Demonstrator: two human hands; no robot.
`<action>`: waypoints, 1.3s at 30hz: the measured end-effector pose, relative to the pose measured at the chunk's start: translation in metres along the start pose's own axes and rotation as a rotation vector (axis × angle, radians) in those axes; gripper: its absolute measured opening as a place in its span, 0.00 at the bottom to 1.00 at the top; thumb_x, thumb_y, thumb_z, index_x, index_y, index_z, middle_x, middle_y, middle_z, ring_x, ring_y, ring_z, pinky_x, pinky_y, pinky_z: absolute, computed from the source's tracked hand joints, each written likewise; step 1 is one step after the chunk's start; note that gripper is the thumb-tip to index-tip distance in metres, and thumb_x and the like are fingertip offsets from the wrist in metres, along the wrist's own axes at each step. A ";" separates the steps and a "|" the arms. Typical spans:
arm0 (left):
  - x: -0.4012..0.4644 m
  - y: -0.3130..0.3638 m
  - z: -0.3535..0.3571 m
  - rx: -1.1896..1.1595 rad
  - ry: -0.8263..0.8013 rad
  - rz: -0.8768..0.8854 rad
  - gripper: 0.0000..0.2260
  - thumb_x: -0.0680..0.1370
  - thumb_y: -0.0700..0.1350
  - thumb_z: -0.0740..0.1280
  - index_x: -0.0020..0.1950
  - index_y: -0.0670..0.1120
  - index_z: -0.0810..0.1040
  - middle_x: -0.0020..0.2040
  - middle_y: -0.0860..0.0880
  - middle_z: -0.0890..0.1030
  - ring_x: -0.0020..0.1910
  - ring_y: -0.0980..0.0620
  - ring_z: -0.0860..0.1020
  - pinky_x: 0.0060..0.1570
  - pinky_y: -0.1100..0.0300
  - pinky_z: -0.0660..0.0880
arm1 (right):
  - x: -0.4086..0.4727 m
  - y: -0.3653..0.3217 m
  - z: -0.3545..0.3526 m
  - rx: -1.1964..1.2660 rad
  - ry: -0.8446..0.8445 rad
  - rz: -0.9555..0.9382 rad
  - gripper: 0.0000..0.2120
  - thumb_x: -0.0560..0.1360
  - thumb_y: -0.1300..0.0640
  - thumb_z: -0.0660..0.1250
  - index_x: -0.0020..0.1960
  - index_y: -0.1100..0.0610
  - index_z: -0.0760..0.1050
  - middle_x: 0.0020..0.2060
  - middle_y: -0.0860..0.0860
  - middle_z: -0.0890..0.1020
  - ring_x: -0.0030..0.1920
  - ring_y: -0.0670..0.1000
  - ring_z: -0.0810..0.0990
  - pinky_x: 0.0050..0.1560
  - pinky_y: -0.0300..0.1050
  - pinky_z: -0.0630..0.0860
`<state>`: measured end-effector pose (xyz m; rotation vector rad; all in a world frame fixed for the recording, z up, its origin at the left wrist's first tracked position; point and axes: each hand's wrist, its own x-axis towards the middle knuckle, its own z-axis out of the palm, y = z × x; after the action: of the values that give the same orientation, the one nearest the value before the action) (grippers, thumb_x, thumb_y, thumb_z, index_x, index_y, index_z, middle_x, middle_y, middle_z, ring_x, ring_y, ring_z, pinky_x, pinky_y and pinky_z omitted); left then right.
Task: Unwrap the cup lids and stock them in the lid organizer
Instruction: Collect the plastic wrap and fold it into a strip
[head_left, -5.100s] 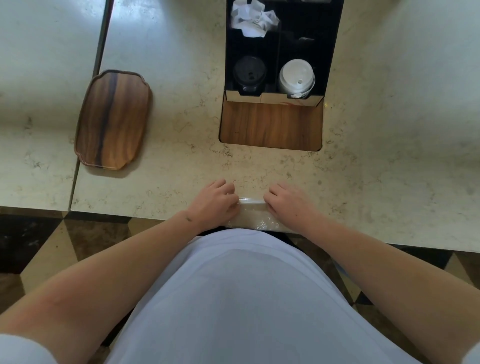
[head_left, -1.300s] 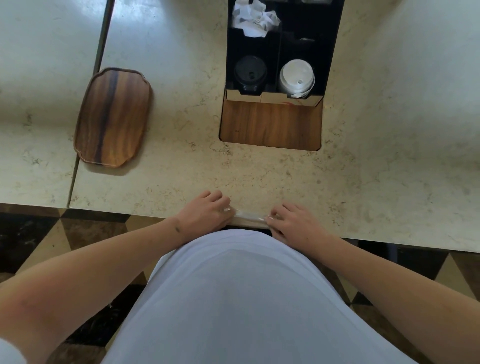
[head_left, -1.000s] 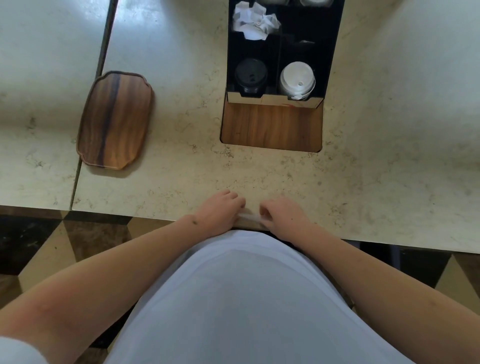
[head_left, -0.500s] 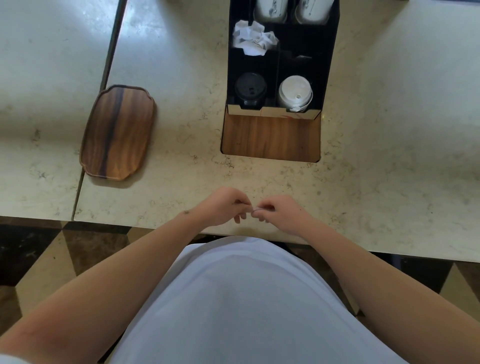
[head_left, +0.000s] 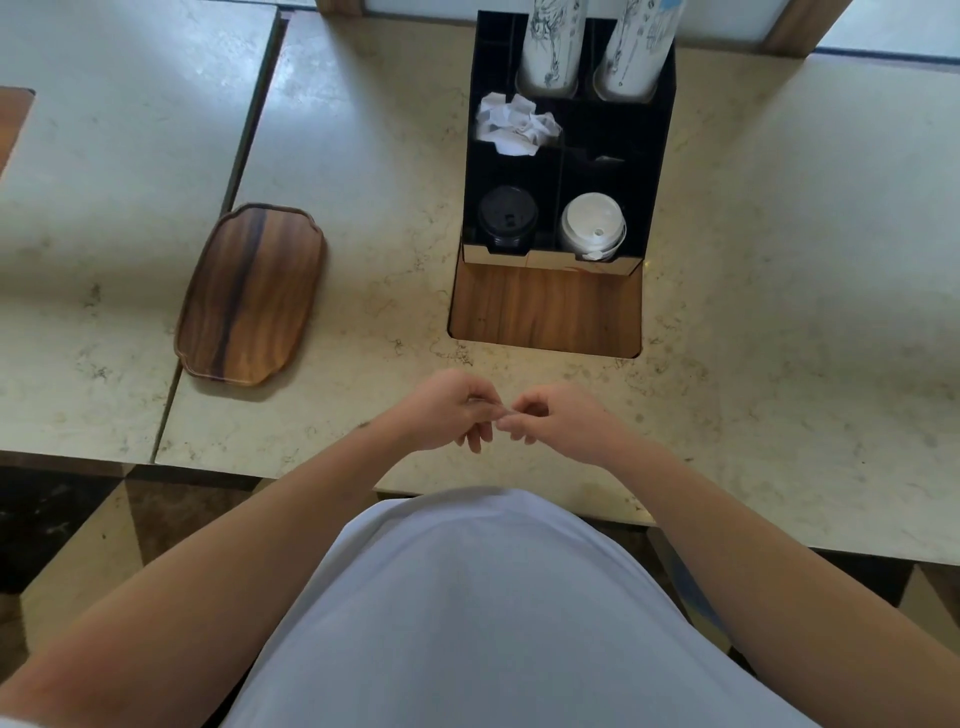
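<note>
Head view: both hands' fingers pinch something tiny between them.

Counter polished pale stone; tray glossy wood; organizer matt black.

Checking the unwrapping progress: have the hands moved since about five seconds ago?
Yes. The left hand and right hand have come together, fingertips meeting, nearer the lid organizer and off the counter edge where they were.

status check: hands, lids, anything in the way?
Left hand and right hand pinching something small between them. Black lids and white lids in organizer. Path clear.
</note>
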<state>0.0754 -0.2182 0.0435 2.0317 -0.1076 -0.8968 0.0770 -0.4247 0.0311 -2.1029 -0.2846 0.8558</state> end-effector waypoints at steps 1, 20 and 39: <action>0.000 0.001 -0.001 -0.044 0.010 0.004 0.07 0.82 0.42 0.67 0.48 0.43 0.82 0.36 0.47 0.86 0.34 0.48 0.85 0.31 0.59 0.78 | 0.002 -0.001 -0.001 0.014 0.005 -0.010 0.08 0.77 0.45 0.71 0.45 0.48 0.83 0.36 0.43 0.85 0.36 0.39 0.82 0.35 0.29 0.74; -0.007 -0.001 -0.016 -0.172 0.037 0.059 0.05 0.83 0.36 0.62 0.48 0.39 0.74 0.37 0.44 0.86 0.32 0.49 0.81 0.31 0.61 0.74 | 0.005 -0.009 -0.011 0.074 -0.050 -0.004 0.09 0.79 0.48 0.69 0.47 0.51 0.85 0.35 0.44 0.86 0.33 0.40 0.81 0.34 0.32 0.76; -0.017 -0.029 -0.059 -0.335 0.037 0.015 0.04 0.83 0.33 0.63 0.48 0.37 0.75 0.37 0.40 0.83 0.30 0.47 0.77 0.31 0.59 0.72 | -0.006 0.015 -0.034 0.084 -0.011 0.085 0.10 0.80 0.47 0.69 0.43 0.47 0.86 0.35 0.46 0.87 0.35 0.44 0.84 0.45 0.44 0.81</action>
<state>0.0932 -0.1528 0.0515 1.7318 0.0464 -0.8083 0.0938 -0.4584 0.0367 -2.0448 -0.1627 0.9137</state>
